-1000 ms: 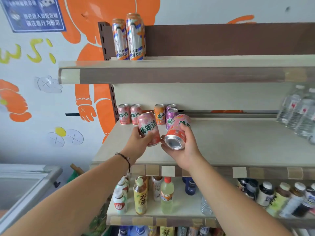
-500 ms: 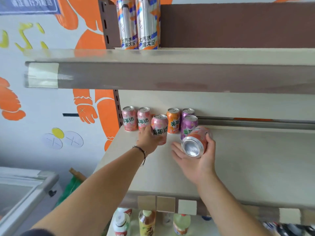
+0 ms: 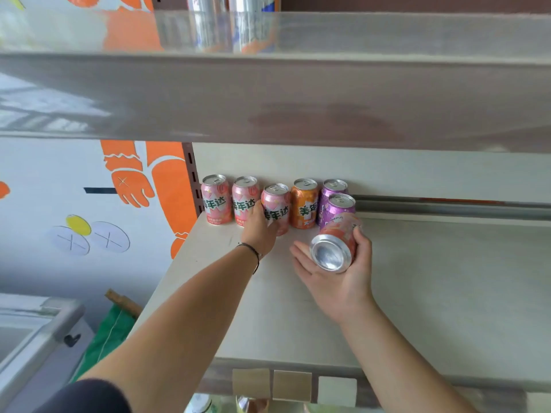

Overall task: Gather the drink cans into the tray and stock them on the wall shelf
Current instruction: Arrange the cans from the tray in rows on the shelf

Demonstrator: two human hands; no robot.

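Pink can [image 3: 338,238] lies tipped in right hand [image 3: 337,275], fingers curled round it, base toward camera, long axis pointing 12 o'clock at purple cans [image 3: 340,208] on shelf [image 3: 417,278]; left hand [image 3: 261,231] at 9 o'clock grips upright pink can [image 3: 275,208] in row.

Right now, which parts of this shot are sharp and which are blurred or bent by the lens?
Head view: the cans on the shelf, like the orange can, read sharp, as do the left hand and right hand; the upper shelf edge is smeared and ghosted, the tall cans showing through it; wide-angle distortion bows that edge.
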